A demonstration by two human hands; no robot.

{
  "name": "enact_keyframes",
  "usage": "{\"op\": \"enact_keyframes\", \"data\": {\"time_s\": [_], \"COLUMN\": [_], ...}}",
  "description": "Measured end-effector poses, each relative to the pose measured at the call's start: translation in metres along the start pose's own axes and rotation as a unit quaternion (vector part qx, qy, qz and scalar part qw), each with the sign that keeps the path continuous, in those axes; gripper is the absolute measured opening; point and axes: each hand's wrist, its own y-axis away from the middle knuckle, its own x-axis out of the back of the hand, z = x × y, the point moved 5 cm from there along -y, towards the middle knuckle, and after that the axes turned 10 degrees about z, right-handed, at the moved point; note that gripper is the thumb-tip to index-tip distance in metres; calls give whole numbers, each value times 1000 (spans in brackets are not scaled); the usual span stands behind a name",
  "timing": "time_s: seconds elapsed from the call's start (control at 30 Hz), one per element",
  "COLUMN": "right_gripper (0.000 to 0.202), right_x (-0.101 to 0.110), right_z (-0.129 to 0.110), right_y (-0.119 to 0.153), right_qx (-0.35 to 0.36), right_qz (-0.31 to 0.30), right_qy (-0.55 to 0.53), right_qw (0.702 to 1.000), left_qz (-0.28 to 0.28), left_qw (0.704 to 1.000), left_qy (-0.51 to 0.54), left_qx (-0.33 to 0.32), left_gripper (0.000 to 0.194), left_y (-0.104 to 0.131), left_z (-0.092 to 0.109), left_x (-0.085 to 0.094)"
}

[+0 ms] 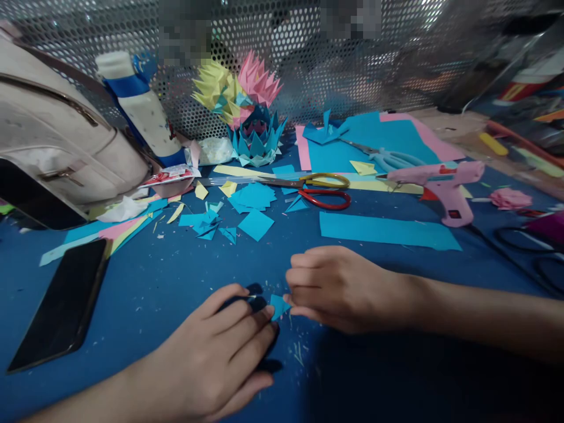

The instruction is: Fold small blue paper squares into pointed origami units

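A small folded piece of blue paper (278, 306) is between my two hands, low over the blue tabletop. My left hand (227, 346) has its fingers partly stretched, and its middle fingertips press on the paper's left edge. Curled into a pinch, my right hand (341, 288) grips the paper's right corner with thumb and forefinger. Just beyond lie a blue paper square (256, 225), a stack of blue squares (253, 197) and several folded blue pieces (205, 223). Scissors with one yellow and one red handle (325, 191) rest behind them.
A blue paper strip (388, 231) and a pink glue gun (440, 179) with a cord lie at right. Folded paper flowers (255, 132) stand against the perforated metal panel. A phone (64, 299), bag (57, 129) and bottle (138, 108) occupy the left. Paper sheets (374, 147) hold light-blue scissors (399, 161).
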Motion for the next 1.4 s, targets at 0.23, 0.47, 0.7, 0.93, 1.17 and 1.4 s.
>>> {"op": "enact_keyframes", "data": {"time_s": [0.23,0.47,0.7,0.93,1.17,1.4], "right_gripper": [10,7,5,13,12,9], "right_x": [-17,-17,-18,-6,0,-4], "right_z": [10,10,5,2,-7,0], "right_y": [-1,0,-2,-3,-4,-8], "right_qx": [-107,-144,-99,-96,-59,-198], "right_qz": [-30,-27,1,84,131,123], "right_qy": [-88,-154,-99,-66,-65,-265], "right_qw": [990,977,990,990,988,936], "left_qz": [24,46,42,54,114,145], "left_qw": [999,996,993,959,919,912], "left_qy": [-8,-24,-23,119,216,231], "left_qx": [44,79,112,251,310,307], "left_gripper": [22,14,16,4,7,11], "left_y": [0,3,2,-8,-11,-9], "left_z": [-10,-15,-22,-30,-30,-31], "left_x": [-10,-9,-7,-6,-5,-1]}}
